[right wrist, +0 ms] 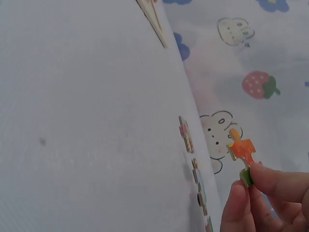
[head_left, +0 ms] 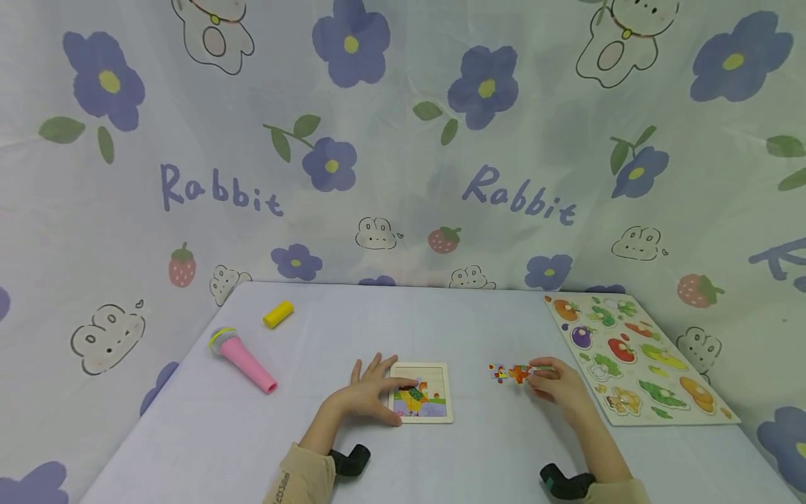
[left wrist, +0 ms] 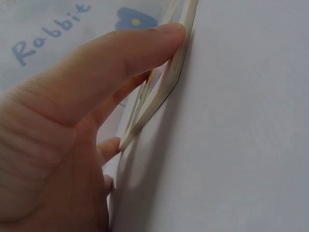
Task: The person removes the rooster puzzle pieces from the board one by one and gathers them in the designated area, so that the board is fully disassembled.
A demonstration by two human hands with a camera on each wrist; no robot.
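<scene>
My left hand [head_left: 371, 393] rests on a small square wooden puzzle tray [head_left: 450, 392], its fingers spread. The thumb touches the tray's near rim and the index finger lies over the picture. In the left wrist view the thumb [left wrist: 145, 46] presses the tray's edge [left wrist: 161, 94]. Colourful pieces fill the tray's lower part; bare wood shows above. To the right, my right hand [head_left: 557, 385] pinches an orange jigsaw piece [right wrist: 241, 147] with a green end between thumb and fingertips, raised off the table. Beyond it, several other jigsaw pieces [right wrist: 186, 134] lie on the table.
A pink toy microphone [head_left: 248, 360] and a yellow cylinder [head_left: 278, 314] lie at the left. A large vegetable puzzle board [head_left: 636, 413] covers the table's right side. A patterned cloth [head_left: 403, 140] hangs behind the white table [head_left: 403, 322].
</scene>
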